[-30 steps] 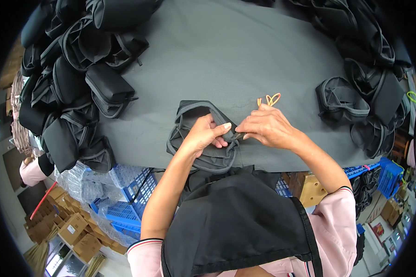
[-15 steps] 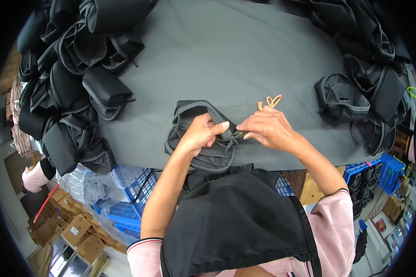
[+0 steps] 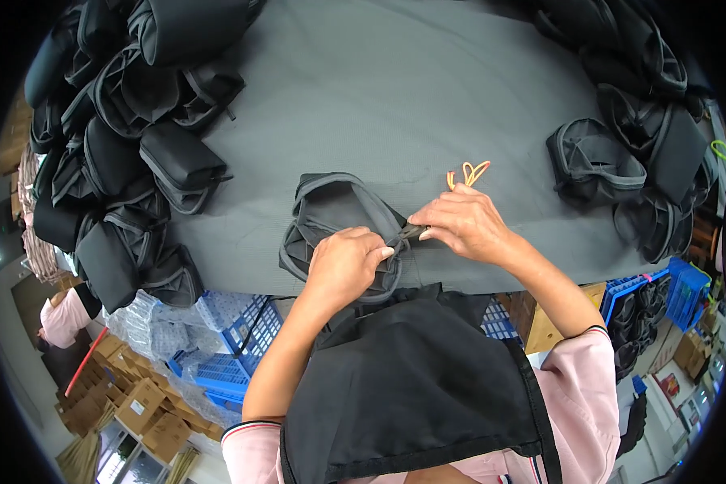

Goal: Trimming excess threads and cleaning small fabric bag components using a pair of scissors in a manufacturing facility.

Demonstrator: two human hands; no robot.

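Note:
An open black pouch [image 3: 343,208] with grey-trimmed edges lies at the table's near side, its mouth facing up. My left hand [image 3: 347,262] is closed on the pouch's right-hand rim, thumb and fingers pinching the edge near its corner. Close beside it, my right hand [image 3: 464,224] is also closed, its fingertips pinching a short dark strip at that corner. Two thin orange-yellow loops of a scissors-like tool [image 3: 469,173] stick out above the right hand; the rest of the tool is hidden in the palm.
Black pouches [image 3: 181,157] are heaped along the table's left side, and more pouches [image 3: 595,161] are piled at the right. The table has a grey cover [image 3: 395,89]. Below its edge are blue crates [image 3: 218,367], bubble wrap [image 3: 149,323] and cardboard boxes [image 3: 141,403]. Another person [image 3: 64,315] is at far left.
My left hand has come out of the pouch's mouth and turned over, now gripping the rim from above. The right hand has barely moved and keeps its pinch.

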